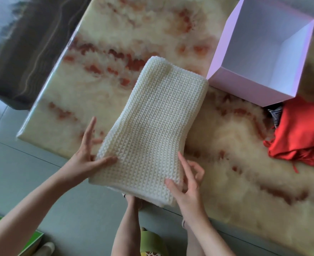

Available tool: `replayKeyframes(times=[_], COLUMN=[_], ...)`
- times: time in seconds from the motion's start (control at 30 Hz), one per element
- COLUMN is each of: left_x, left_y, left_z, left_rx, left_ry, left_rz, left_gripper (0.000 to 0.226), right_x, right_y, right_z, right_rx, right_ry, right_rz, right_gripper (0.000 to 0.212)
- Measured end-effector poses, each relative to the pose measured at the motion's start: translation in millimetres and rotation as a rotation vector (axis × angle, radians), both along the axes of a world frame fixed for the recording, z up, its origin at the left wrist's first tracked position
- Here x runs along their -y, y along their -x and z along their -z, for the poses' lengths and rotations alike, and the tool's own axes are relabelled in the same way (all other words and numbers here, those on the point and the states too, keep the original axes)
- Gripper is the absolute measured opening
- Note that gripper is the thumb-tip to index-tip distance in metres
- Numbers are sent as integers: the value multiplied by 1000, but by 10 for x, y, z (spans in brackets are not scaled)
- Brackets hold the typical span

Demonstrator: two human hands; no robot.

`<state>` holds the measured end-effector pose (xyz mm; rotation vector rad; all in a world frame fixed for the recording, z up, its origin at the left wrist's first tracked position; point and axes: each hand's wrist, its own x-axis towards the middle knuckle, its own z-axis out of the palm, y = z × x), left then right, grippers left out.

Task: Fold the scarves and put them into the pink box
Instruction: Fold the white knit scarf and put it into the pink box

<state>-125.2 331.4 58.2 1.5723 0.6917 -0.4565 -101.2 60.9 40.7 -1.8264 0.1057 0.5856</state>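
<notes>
A cream knitted scarf [152, 122] lies folded in a long strip on the marble-patterned table [115, 34], its near end hanging over the table's front edge. My left hand [87, 154] grips the near left corner, thumb on top of the knit and fingers stretched along the scarf's left side. My right hand [185, 183] pinches the near right edge between thumb and forefinger, the other fingers loosely curled beside it. The pink box [245, 85] stands open and empty at the back right, touching the scarf's far end. A red scarf [300, 133] lies crumpled at the right.
A striped black-and-white cloth [276, 115] peeks out from under the red scarf next to the box. Grey floor runs along the table's front and left. My legs and a green slipper [152, 242] show below the table edge. A green object [13, 237] sits at the bottom left.
</notes>
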Motion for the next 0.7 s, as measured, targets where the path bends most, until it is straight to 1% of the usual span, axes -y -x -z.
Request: replayKeyframes(times=[0.07, 0.1, 0.13, 0.2, 0.23, 0.27, 0.33, 0.37, 0.4, 0.43, 0.47, 0.5, 0.57, 0.63, 0.7], left_x=[-13, -10, -2, 16, -3, -19, -44, -52, -50, -41, -18, 7, 74, 140, 164], left_y=[-242, -409, -600, -1035, -1254, -1466, -1817, -1955, -2051, -2117, -2139, -2144, -2089, -2024, -1999], left_z=[-130, -196, -271, -352, -345, -341, -288, -230, -173, -89, -20, 52, 156, 209, 268], left_rx=[68, 121, 177, 247, 249, 221, 145, 128, 124, 124, 137, 173, 270, 337, 375], left_ry=[-77, -98, -91, -20, 20, 76, 264, 339, 373, 364, 326, 261, 68, -97, -171], left_rz=[1, 27, 46, 31, 0, -29, -99, -164, -244, -305, -329, -311, -166, -38, -10], left_gripper=[114, 106, 93, 60, 45, 36, 37, 40, 43, 47, 51, 55, 60, 63, 66], right_x=[7, -21, -47, -84, -96, -109, -123, -127, -133, -152, -172, -196, -253, -292, -312], right_y=[-297, -481, -668, -1059, -1255, -1447, -1768, -1886, -1966, -2011, -2025, -2010, -1916, -1787, -1699], right_z=[-157, -260, -338, -420, -434, -444, -376, -314, -245, -180, -119, -64, 27, 125, 206], right_rx=[5, 4, -13, -130, -197, -240, -235, -213, -191, -168, -147, -128, -124, -121, -84], right_ry=[-111, -132, -154, -281, -366, -439, -513, -490, -418, -317, -228, -147, -20, 28, 68], right_rz=[48, 60, 102, 303, 402, 475, 515, 505, 478, 424, 365, 311, 211, 203, 247], right_gripper=[42, 32, 23, 16, 17, 18, 22, 28, 36, 45, 54, 61, 69, 66, 57])
